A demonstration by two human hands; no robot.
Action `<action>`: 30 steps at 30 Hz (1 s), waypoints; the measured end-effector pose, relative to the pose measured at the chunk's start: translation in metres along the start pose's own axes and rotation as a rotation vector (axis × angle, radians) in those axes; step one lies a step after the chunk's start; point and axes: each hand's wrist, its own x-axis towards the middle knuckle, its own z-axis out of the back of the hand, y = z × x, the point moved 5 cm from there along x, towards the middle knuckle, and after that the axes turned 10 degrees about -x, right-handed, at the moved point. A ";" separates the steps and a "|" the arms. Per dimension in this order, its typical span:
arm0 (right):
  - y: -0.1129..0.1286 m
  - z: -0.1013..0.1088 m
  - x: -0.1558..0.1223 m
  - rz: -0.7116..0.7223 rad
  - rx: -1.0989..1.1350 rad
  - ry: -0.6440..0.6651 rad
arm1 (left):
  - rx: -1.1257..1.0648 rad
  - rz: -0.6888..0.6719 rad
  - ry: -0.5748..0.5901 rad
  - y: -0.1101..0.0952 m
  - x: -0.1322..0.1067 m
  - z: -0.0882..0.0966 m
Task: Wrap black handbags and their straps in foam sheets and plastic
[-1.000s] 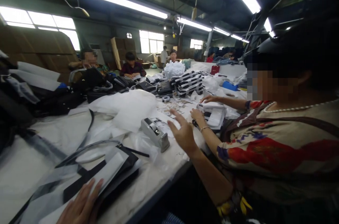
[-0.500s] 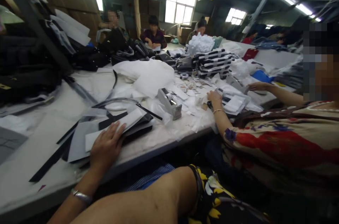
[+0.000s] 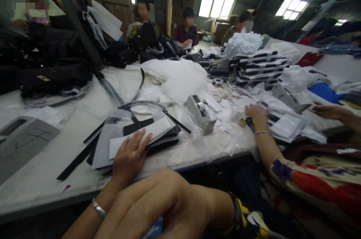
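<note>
My left hand (image 3: 129, 157) lies flat with its fingers stretched out on a white paper strip (image 3: 141, 135). The strip rests on a pile of black flat pieces (image 3: 158, 139) near the table's front edge. A metal bracelet circles that wrist. My right hand (image 3: 152, 205) is very close to the camera at the bottom, below the table edge. Its fingers are pressed together and bent, with a bit of blue (image 3: 153, 228) showing beneath them; what it grips is hidden.
A grey tape dispenser (image 3: 201, 114) stands right of the pile. A co-worker's hands (image 3: 255, 113) work on white packets at the right. White foam sheets (image 3: 180, 77), stacked striped items (image 3: 259, 66), black bags (image 3: 50, 71) and a grey case (image 3: 19, 143) crowd the table. Other people sit at the far side.
The view has tilted down and left. My right arm has come up close to the camera, with the hand now filling the bottom. My left hand stays flat on the white strip.
</note>
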 end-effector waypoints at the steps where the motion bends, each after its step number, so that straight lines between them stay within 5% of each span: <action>1: -0.009 0.004 0.000 -0.018 -0.043 -0.052 | 0.012 -0.019 0.004 0.000 -0.001 -0.001; 5: -0.077 0.036 -0.024 -0.198 -0.623 -0.332 | 0.073 -0.081 0.018 -0.001 0.000 -0.001; 7: -0.117 0.047 -0.038 -0.237 -0.891 -0.235 | 0.129 -0.104 0.018 -0.005 0.002 0.000; 10: -0.163 0.055 -0.052 -0.222 -1.013 -0.085 | 0.204 -0.146 0.051 -0.010 0.002 -0.003; 13: -0.176 0.058 -0.055 -0.214 -1.004 -0.082 | 0.219 -0.135 0.079 -0.010 0.000 -0.009; 16: -0.161 0.059 -0.058 -0.210 -0.943 -0.197 | 0.195 -0.109 0.064 -0.007 -0.002 -0.012; 19: -0.143 0.067 -0.073 -0.323 -0.787 -0.458 | 0.171 -0.099 0.053 -0.005 -0.003 -0.011; 21: -0.144 0.069 -0.086 -0.520 -0.563 -0.539 | 0.156 -0.096 0.058 -0.005 -0.003 -0.010; 25: -0.156 0.046 -0.098 -0.965 0.113 -0.359 | 0.130 -0.075 0.037 -0.005 -0.002 -0.010; 30: -0.141 0.022 -0.085 -0.949 0.871 -0.474 | 0.081 -0.064 0.031 -0.005 -0.002 -0.011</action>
